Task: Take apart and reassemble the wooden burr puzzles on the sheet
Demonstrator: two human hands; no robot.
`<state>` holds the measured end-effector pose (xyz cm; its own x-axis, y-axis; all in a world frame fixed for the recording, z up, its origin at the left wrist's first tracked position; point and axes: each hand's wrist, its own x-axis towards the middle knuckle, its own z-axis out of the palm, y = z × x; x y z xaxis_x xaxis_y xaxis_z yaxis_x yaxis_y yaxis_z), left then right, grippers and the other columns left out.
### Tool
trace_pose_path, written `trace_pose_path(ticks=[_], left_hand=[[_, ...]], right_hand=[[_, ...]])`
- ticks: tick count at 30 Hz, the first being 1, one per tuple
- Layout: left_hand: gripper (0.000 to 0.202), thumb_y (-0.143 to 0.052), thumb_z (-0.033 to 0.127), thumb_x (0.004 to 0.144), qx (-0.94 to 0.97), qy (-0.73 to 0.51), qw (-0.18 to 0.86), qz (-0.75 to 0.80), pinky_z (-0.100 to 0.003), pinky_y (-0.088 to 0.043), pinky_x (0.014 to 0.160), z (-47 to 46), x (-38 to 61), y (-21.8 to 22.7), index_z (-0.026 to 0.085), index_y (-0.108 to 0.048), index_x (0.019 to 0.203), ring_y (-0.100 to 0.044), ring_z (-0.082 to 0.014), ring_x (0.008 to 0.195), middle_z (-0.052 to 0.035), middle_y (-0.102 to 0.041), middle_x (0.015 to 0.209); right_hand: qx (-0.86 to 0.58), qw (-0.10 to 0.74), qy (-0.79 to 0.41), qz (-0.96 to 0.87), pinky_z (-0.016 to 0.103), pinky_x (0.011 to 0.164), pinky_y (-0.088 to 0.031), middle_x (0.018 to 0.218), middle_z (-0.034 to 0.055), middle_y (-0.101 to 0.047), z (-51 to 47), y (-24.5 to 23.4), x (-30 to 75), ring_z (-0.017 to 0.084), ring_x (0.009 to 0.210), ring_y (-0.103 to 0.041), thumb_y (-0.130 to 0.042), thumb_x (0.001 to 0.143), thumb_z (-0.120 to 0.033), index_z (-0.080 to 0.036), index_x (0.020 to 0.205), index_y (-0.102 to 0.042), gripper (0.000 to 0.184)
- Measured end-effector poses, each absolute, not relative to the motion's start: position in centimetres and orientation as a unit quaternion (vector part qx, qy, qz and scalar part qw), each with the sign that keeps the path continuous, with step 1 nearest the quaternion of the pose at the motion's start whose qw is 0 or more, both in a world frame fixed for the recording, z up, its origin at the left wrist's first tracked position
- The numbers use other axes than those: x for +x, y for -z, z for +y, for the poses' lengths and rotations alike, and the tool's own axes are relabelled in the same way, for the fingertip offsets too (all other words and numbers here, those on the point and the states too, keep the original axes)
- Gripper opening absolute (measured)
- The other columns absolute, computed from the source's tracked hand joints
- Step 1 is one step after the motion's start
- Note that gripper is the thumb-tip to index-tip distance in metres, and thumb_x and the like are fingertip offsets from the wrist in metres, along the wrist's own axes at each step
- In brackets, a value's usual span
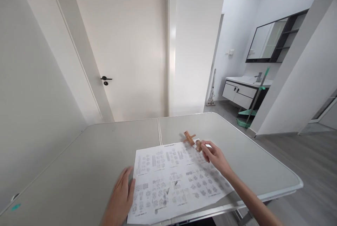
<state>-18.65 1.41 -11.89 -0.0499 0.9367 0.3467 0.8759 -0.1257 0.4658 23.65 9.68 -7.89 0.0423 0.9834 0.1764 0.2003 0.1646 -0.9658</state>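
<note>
A printed sheet (168, 178) with rows of small grey diagrams lies on the table's near half. At its left edge, my left hand (121, 192) rests with fingers stretched and the thumb along the paper's margin. My right hand (214, 155) pinches a small notched wooden piece (198, 145) between thumb and fingertips, above the sheet's upper right corner. Just left of that piece are some more wooden pieces (189, 137), crossed over each other at the sheet's top edge. Whether they are joined I cannot tell.
The pale folding table (105, 155) has a seam across its middle and a rounded right corner. Behind it stands a white door (131, 43) with a black handle. To the right are a washbasin cabinet (239, 90), a mop (212, 92) and a green dustpan (244, 123).
</note>
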Motion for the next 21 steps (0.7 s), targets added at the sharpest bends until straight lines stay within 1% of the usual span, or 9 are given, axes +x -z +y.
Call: trace_pose_path(ticks=[2,4,6,8,10,13,17,19,21], left_hand=[[0.049,-0.042,0.043,0.101,0.691,-0.323,0.046,0.645,-0.058,-0.037,0.120,1.2,-18.1,11.0,0.022,-0.050,0.145,-0.044,-0.0327,0.145,-0.0118,-0.055,0.151],[0.044,-0.044,0.041,0.100,0.704,-0.354,0.057,0.613,-0.056,-0.034,0.122,1.0,-16.7,9.7,0.026,-0.055,0.141,-0.044,-0.0311,0.145,-0.0074,-0.058,0.148],[0.040,-0.046,0.042,0.100,0.709,-0.377,0.115,0.585,-0.054,-0.035,0.122,0.6,-14.3,7.8,0.029,-0.061,0.135,-0.047,-0.0306,0.142,-0.0057,-0.060,0.144],[0.041,-0.046,0.048,0.101,0.695,-0.373,0.226,0.572,-0.054,-0.041,0.117,0.2,-11.2,5.7,0.031,-0.061,0.136,-0.050,-0.0318,0.139,-0.0068,-0.060,0.145],[0.048,-0.048,0.055,0.100,0.674,-0.350,0.367,0.537,-0.050,-0.046,0.113,0.0,-8.0,3.6,0.033,-0.055,0.143,-0.052,-0.0318,0.138,-0.0087,-0.055,0.151],[0.061,-0.049,0.063,0.098,0.640,-0.370,0.523,0.423,-0.046,-0.044,0.113,0.0,-4.1,1.0,0.027,-0.051,0.148,-0.054,-0.0313,0.136,-0.0133,-0.059,0.146],[0.062,-0.049,0.069,0.095,0.612,-0.395,0.575,0.372,-0.044,-0.046,0.109,-0.4,-1.5,-1.2,0.022,-0.066,0.130,-0.059,-0.0316,0.124,-0.0107,-0.071,0.126],[0.058,-0.054,0.067,0.094,0.604,-0.407,0.580,0.365,-0.043,-0.048,0.106,-0.8,-1.1,-1.7,0.021,-0.068,0.128,-0.061,-0.0315,0.120,-0.0101,-0.072,0.122],[0.056,-0.060,0.061,0.093,0.595,-0.419,0.585,0.359,-0.042,-0.048,0.106,-1.2,-1.1,-1.8,0.022,-0.064,0.133,-0.062,-0.0315,0.120,-0.0103,-0.070,0.126]], right_hand=[[-0.480,0.524,-0.409,-0.573,0.028,0.053,-0.043,0.055,-0.0069,-0.051,7.6,6.5,23.0,0.014,0.049,-0.046,-0.055,0.091,-0.071,-0.024,0.095,-0.058,0.047],[-0.442,0.534,-0.443,-0.570,0.028,0.052,-0.041,0.055,-0.0071,-0.049,5.7,5.2,22.2,0.014,0.049,-0.044,-0.054,0.094,-0.068,-0.025,0.094,-0.056,0.043],[-0.406,0.532,-0.470,-0.575,0.028,0.051,-0.039,0.053,-0.0082,-0.046,4.2,4.1,21.2,0.013,0.047,-0.043,-0.053,0.097,-0.064,-0.024,0.094,-0.054,0.039],[-0.380,0.524,-0.479,-0.593,0.027,0.051,-0.038,0.052,-0.0088,-0.046,3.0,3.2,20.1,0.012,0.046,-0.043,-0.053,0.099,-0.060,-0.024,0.094,-0.053,0.037],[-0.361,0.515,-0.474,-0.616,0.026,0.052,-0.036,0.053,-0.0090,-0.046,2.0,2.4,19.2,0.011,0.045,-0.043,-0.052,0.101,-0.056,-0.024,0.093,-0.053,0.034],[-0.336,0.496,-0.457,-0.658,0.027,0.056,-0.039,0.055,-0.0078,-0.050,0.5,1.6,18.1,0.011,0.048,-0.046,-0.051,0.104,-0.051,-0.023,0.091,-0.053,0.030],[-0.327,0.489,-0.414,-0.694,0.028,0.061,-0.043,0.062,-0.0037,-0.057,-1.1,0.9,17.5,0.013,0.055,-0.052,-0.050,0.105,-0.047,-0.023,0.092,-0.056,0.028],[-0.335,0.489,-0.413,-0.692,0.028,0.061,-0.045,0.066,-0.0025,-0.060,-1.7,0.9,17.4,0.015,0.058,-0.054,-0.050,0.104,-0.048,-0.024,0.103,-0.055,0.025],[-0.345,0.488,-0.424,-0.680,0.029,0.062,-0.047,0.070,-0.0017,-0.064,-1.9,0.8,17.4,0.016,0.061,-0.057,-0.049,0.104,-0.050,-0.024,0.117,-0.050,0.028]])
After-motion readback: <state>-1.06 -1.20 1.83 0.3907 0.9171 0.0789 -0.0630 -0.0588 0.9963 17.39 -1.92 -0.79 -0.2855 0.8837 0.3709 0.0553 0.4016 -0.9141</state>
